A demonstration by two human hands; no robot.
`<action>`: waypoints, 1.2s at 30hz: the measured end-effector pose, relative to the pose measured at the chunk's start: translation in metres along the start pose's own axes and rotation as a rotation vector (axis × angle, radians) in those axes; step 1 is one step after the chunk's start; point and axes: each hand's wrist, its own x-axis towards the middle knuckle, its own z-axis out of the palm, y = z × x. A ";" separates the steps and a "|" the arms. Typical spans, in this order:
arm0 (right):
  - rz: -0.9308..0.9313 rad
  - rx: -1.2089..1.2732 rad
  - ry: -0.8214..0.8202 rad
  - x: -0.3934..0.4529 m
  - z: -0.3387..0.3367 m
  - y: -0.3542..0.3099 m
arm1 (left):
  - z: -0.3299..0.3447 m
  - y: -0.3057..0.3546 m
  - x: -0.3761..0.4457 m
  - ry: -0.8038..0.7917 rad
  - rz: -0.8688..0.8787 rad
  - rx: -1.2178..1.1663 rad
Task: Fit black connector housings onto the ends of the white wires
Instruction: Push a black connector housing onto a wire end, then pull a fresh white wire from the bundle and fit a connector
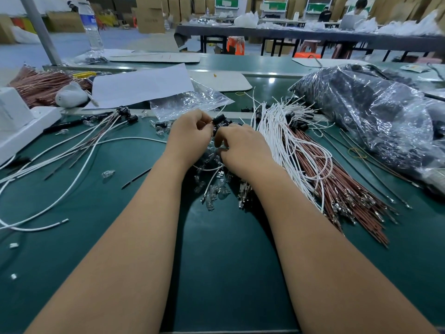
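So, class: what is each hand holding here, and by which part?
The left hand pinches a black connector housing by its near end. The right hand has curled fingers; what it holds is hidden.

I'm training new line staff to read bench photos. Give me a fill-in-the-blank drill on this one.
1. The left hand pinches a ____ housing.
2. The bundle of white wires lies to the ____ of the right hand.
3. The bench mat is ____ in colour.
4. The water bottle stands at the far ____ of the bench.

Missing words: black; right; green; left
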 end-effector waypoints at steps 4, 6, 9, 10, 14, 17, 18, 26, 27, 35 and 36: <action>-0.009 -0.049 -0.034 0.002 -0.001 0.000 | 0.000 0.001 -0.001 -0.009 -0.005 -0.005; 0.015 0.008 0.001 0.001 -0.003 -0.001 | -0.001 0.001 -0.001 -0.013 -0.019 -0.021; 0.148 0.198 0.118 0.001 -0.007 0.000 | -0.001 0.002 -0.001 -0.017 -0.054 -0.079; 0.197 0.259 0.163 0.001 -0.008 0.002 | -0.001 0.003 -0.002 -0.018 -0.064 -0.098; 0.330 0.657 0.290 0.003 -0.014 0.010 | -0.002 0.005 -0.004 -0.062 -0.065 -0.190; 0.431 1.079 0.288 0.003 -0.019 0.012 | -0.002 0.005 -0.005 -0.095 -0.044 -0.206; 0.438 1.159 0.279 0.002 -0.020 0.012 | -0.002 0.006 -0.005 -0.100 -0.034 -0.201; 0.425 1.244 0.292 0.003 -0.017 0.015 | -0.002 0.010 -0.006 -0.114 -0.026 -0.250; 0.414 1.249 0.286 0.003 -0.017 0.015 | -0.002 0.010 -0.006 -0.118 -0.023 -0.259; 0.417 1.250 0.296 0.002 -0.016 0.014 | -0.004 0.012 -0.007 -0.139 -0.011 -0.279; 0.422 1.252 0.300 0.002 -0.016 0.014 | -0.004 0.012 -0.007 -0.142 -0.007 -0.279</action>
